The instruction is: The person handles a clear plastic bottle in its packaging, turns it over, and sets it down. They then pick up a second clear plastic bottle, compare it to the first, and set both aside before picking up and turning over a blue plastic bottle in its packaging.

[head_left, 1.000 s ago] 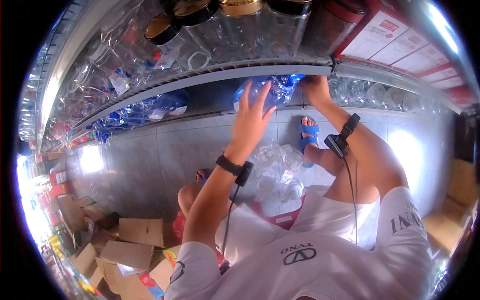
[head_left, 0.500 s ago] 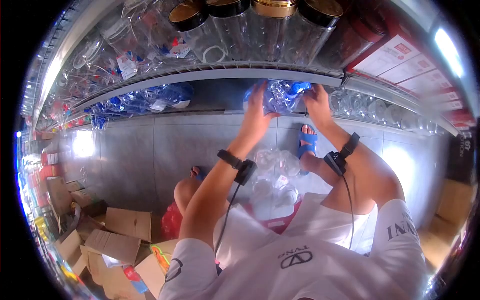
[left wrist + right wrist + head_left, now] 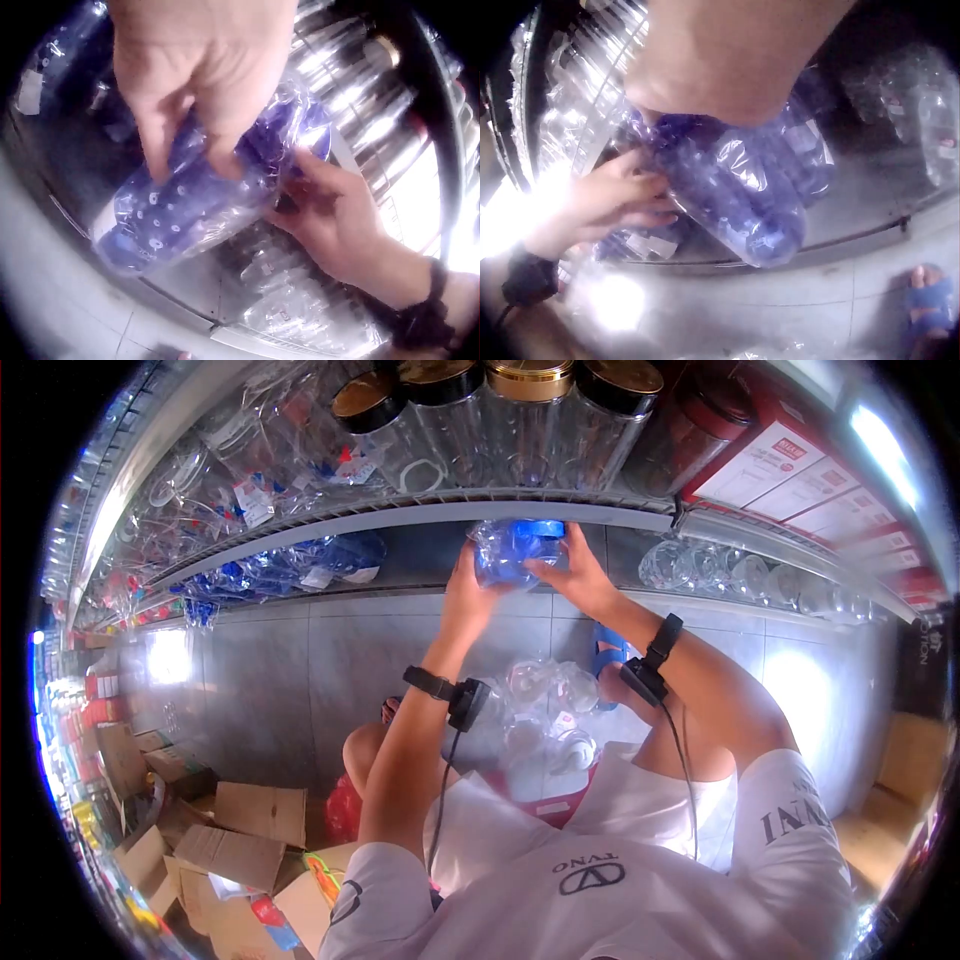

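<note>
Under the shelf edge, both hands hold a blue-tinted clear plastic bottle with a blue lid, wrapped in shiny film. My left hand grips one side of it; in the left wrist view its thumb and finger press into the bottle's wrapped body. At the lid end, my right hand has its thumb and fingers spread round the side. The right wrist view shows the bottle slanting between both hands, with its rounded far end pointing down.
Similar blue wrapped bottles lie on the lower shelf at left, and clear glassware at right. Tall lidded jars stand on the shelf above. Clear containers stand between the legs; opened cardboard boxes lie at lower left.
The bottle has shifted left together with both hands. My left hand has gone from spread over it to gripping its side, and the right hand has come round its lid end.
</note>
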`<state>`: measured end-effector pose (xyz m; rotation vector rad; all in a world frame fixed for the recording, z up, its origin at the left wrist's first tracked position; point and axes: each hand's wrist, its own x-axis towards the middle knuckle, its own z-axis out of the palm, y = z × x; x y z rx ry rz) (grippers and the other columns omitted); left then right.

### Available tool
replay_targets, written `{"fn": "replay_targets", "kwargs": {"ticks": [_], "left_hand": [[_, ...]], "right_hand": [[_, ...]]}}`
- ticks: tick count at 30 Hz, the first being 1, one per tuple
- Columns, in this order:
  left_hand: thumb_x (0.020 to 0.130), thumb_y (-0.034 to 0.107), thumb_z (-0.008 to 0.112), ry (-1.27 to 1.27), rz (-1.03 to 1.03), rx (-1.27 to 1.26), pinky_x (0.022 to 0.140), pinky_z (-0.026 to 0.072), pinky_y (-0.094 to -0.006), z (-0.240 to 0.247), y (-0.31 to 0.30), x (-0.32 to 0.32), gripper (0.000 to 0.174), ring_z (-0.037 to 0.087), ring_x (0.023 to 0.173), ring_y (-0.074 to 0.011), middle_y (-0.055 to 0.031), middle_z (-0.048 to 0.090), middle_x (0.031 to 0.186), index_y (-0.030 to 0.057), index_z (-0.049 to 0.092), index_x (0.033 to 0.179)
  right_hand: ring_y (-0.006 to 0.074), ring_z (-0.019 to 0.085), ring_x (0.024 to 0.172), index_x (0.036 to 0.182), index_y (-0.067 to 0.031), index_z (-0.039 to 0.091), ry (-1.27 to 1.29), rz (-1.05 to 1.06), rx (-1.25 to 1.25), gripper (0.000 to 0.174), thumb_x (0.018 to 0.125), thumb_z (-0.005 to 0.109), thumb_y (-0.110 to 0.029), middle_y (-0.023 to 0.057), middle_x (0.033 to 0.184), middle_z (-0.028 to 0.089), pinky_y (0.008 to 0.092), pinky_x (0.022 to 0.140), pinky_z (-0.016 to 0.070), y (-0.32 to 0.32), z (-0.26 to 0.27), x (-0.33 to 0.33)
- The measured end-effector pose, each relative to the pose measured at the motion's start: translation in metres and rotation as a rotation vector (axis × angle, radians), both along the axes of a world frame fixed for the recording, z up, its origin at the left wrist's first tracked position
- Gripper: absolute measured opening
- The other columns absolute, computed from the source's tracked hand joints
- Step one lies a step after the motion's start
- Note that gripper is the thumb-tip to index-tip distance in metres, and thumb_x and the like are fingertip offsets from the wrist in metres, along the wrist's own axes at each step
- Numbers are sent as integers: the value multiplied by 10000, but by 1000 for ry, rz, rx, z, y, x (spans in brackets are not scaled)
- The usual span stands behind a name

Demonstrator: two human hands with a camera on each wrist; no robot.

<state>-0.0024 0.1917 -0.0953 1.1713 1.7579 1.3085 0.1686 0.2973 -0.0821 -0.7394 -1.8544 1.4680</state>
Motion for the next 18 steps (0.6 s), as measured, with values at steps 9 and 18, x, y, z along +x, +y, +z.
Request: {"fn": "replay_targets", "kwargs": {"ticks": [9,18], "left_hand": [[689,-96,814,-117,-74,133,850,582,-321,-22,2,2,829,594,1118,-183,-88,561,1270,54,381,1380],[784,24,809,-202,-192,43,950,514,-329,8,-21,64,778,586,1136,-178,-82,588,1273,31,370,1426]], "right_hand": [[399,504,1140,1212,8,521,-167,-80,106,678,718,859,-310,200,1163,578,452,988,403,-3,0,-10],[388,510,1047,1067,0,555,-559,-142,440,525,694,847,-225,152,1099,571,446,940,431,-58,80,49]]}}
